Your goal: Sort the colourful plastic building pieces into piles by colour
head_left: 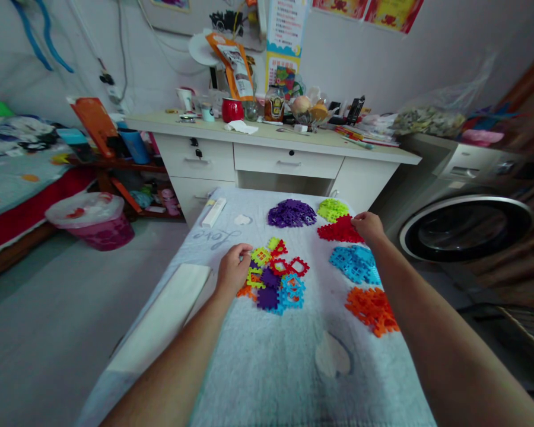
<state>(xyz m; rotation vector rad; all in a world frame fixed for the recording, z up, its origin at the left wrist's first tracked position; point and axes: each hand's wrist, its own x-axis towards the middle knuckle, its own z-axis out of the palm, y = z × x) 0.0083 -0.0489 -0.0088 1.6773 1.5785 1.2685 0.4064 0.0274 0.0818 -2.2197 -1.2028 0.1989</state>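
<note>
A mixed heap of notched plastic interlocking pieces (269,298) in several colours lies mid-table. At its left edge is my left hand (235,268), fingers curled together; whatever they hold, if anything, is hidden. My right hand (369,228) reaches to the right end of a pile of red pieces (338,230), its fingertips closed at a red piece. Around that pile are single-colour piles: lime green pieces (333,209) behind, purple pieces (291,213) to the left, light blue pieces (354,264) and orange pieces (372,311) nearer me.
The pieces lie on a pale blue cloth (271,379) covering the table. Two white strips, a long one (164,317) and a short one (214,212), lie on its left side. Behind stands a cluttered white desk (289,159); right is a washing machine (465,228), left a pink bin (95,228).
</note>
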